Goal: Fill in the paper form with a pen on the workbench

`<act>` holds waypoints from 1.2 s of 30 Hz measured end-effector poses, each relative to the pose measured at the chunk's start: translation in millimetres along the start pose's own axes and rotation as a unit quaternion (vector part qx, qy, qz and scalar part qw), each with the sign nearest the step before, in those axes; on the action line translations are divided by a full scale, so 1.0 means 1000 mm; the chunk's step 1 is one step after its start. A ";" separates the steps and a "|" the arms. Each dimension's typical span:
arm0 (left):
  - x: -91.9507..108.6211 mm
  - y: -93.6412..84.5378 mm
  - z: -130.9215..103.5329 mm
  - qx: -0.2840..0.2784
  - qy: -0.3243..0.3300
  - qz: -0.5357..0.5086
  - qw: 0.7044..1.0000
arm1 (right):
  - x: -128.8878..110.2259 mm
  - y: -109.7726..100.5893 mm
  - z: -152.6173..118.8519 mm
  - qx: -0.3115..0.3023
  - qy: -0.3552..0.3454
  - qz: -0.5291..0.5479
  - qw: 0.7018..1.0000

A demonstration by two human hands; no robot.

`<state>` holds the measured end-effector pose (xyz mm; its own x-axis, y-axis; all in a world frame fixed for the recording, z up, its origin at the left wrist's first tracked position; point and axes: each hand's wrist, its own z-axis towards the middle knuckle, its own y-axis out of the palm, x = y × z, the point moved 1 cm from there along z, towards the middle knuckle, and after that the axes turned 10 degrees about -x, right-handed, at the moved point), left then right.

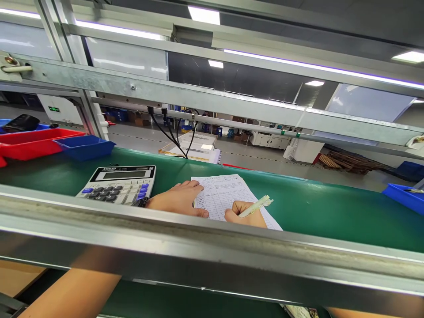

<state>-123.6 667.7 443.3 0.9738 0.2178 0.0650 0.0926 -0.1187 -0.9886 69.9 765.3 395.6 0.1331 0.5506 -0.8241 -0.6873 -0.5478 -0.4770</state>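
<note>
The workspace is brightly lit by ceiling panel lights (pixel 203 15) and LED strips (pixel 119 30). Pale glare is thrown across the whiteboard (pixel 129 55); the foreground metal rail (pixel 198 247) is softly blurred.

The flat white paper sheet (pixel 221 194) bears a grid of thin dark lines; the slim, pale yellow-green pen (pixel 255 206) is plain. The blocky off-white plastic calculator (pixel 121 185) mixes black, grey and blue-violet. Smooth green tabletop (pixel 331 210), shallow red plastic tray (pixel 28 145), shallow blue plastic tray (pixel 85 148)

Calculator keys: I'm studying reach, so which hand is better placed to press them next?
Probably the left hand, close beside the calculator; the right hand is farther off and holds a pen.
</note>
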 end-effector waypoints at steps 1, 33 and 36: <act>0.000 0.000 0.000 0.000 0.003 -0.001 1.000 | -0.002 -0.001 0.001 -0.026 0.003 0.019 0.999; 0.004 -0.005 -0.003 -0.018 -0.018 0.021 0.999 | 0.003 -0.001 0.003 -0.067 0.000 0.047 0.997; 0.002 -0.003 -0.002 -0.015 -0.016 0.015 1.000 | 0.000 -0.005 0.002 -0.057 0.021 0.073 0.996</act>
<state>-122.1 666.5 446.8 0.9694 0.2435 0.0298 0.0690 -0.1541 -0.9856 72.0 769.5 399.2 0.0696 0.4345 -0.8980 -0.6167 -0.6888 -0.3811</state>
